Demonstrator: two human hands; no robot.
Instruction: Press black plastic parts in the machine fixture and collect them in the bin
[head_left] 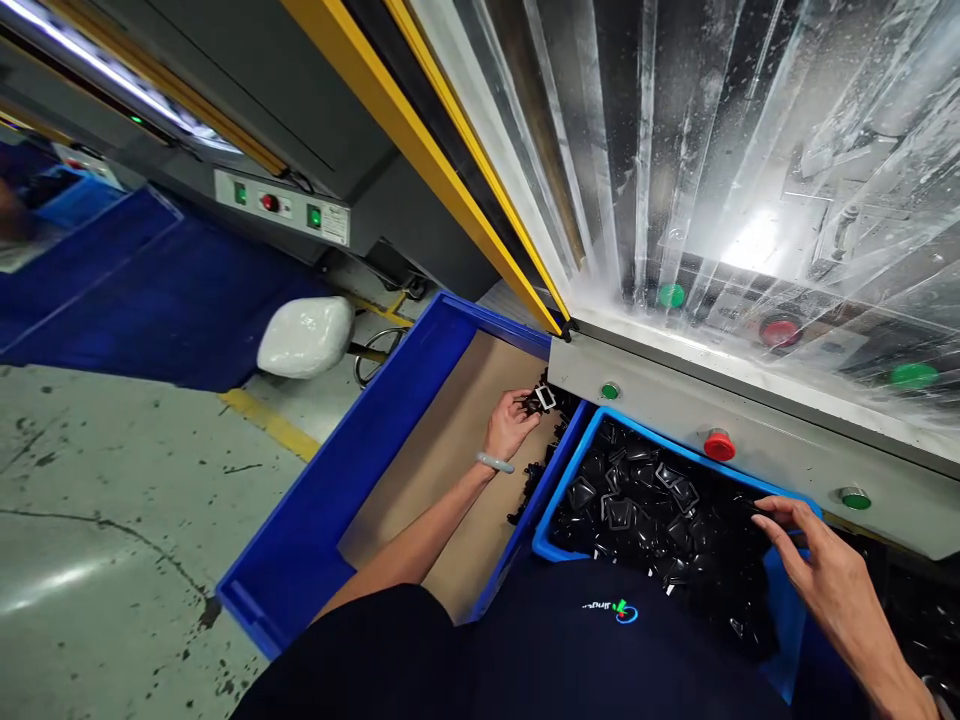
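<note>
My left hand [511, 422] reaches into a large blue crate [352, 480] lined with brown cardboard and closes its fingers on small black plastic parts [540, 402] at the crate's far end. A pale bracelet sits on that wrist. My right hand [814, 555] hovers with fingers spread over the right edge of a smaller blue bin [570, 470], touching the top of a heap of black plastic parts [652, 510] that fills it.
A machine front panel [750, 420] with green and red buttons runs just behind both bins, with a clear plastic curtain above. A yellow frame bar slants overhead. A white wrapped stool seat [306, 335] stands on the concrete floor at left, near blue matting.
</note>
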